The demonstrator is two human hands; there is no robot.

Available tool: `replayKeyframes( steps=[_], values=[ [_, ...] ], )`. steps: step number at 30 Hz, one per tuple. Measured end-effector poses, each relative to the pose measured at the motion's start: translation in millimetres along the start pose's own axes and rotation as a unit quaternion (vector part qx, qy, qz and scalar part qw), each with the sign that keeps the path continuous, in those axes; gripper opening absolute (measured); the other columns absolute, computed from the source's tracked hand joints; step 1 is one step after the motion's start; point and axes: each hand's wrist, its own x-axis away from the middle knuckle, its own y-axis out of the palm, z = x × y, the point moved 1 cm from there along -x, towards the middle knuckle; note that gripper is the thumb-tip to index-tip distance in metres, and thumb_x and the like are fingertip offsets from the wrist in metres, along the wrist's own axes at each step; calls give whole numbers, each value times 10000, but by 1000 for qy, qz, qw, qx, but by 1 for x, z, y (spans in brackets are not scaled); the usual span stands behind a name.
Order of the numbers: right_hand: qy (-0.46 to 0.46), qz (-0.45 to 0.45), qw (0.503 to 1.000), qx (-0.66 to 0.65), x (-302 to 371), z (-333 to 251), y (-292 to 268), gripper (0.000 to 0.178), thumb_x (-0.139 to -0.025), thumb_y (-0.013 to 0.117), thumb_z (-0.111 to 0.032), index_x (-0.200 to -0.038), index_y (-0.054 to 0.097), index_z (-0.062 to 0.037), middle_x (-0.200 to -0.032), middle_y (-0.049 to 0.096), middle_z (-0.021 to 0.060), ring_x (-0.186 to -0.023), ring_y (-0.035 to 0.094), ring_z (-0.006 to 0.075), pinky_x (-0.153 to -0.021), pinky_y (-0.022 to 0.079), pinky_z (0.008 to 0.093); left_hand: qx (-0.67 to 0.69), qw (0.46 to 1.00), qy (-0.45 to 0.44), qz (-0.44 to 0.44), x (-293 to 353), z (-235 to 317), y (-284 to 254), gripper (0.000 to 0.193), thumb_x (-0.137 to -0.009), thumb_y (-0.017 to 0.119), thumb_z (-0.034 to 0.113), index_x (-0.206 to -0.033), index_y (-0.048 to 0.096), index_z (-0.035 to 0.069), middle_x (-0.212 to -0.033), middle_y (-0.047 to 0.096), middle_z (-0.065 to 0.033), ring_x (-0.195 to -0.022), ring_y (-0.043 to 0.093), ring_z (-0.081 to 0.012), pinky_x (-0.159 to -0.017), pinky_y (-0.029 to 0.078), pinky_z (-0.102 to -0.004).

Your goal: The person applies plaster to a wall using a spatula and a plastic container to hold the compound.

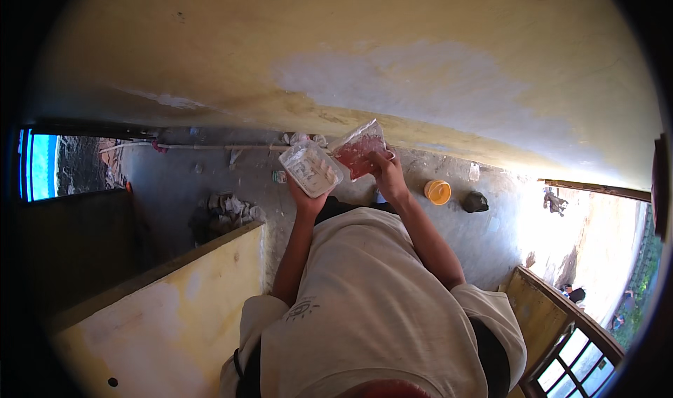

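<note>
My left hand (307, 200) holds a clear plastic tub (312, 170) from below, its inside smeared with whitish paste. My right hand (390, 177) grips a flat red spreader (360, 158) whose far edge is coated with the same pale paste. The spreader's near left corner is close to the tub's right rim; whether they touch I cannot tell. Ahead of both hands rises a yellow wall (203, 55) with a large pale patch (413, 76) on it.
On the grey floor to the right are an orange bucket (437, 193) and a black bag (475, 202). A thin pipe (210, 146) runs along the wall's foot. At left, a heap of crumpled bags (228, 212) lies behind a yellow partition (203, 293). A paned window (575, 359) stands lower right.
</note>
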Motion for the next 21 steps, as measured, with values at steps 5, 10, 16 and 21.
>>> replayKeyframes(
  steps=[5,10,16,21],
  values=[
    [-24,5,1000,-7,-30,6,1,184,-931,535,-52,-1095,576,21,-953,688,136,-838,695,237,-799,566,374,38,996,0,-81,-30,22,-30,711,-912,432,695,-1464,446,247,-1468,486,-33,-1360,443,-306,-1107,275,-611],
    [14,12,999,-46,-62,52,28,168,-947,526,-71,-1064,611,15,-979,686,125,-869,689,236,-844,554,360,36,995,16,-89,-34,71,-53,725,-906,443,700,-1462,449,235,-1439,517,-37,-1337,470,-302,-1101,294,-603],
    [49,20,995,-86,-111,123,90,195,-970,522,-114,-1093,620,2,-1028,681,101,-1009,659,220,-906,533,343,79,995,9,-59,-47,132,-82,717,-908,443,693,-1439,472,211,-1391,555,-54,-1303,502,-309,-1082,336,-589],
    [16,79,993,-86,-163,162,112,177,-967,523,-112,-1090,610,-18,-1055,667,102,-1012,650,219,-932,527,340,49,997,0,-62,-62,183,-108,707,-911,439,687,-1444,469,223,-1415,536,-50,-1311,494,-305,-1083,328,-605]
  ],
)
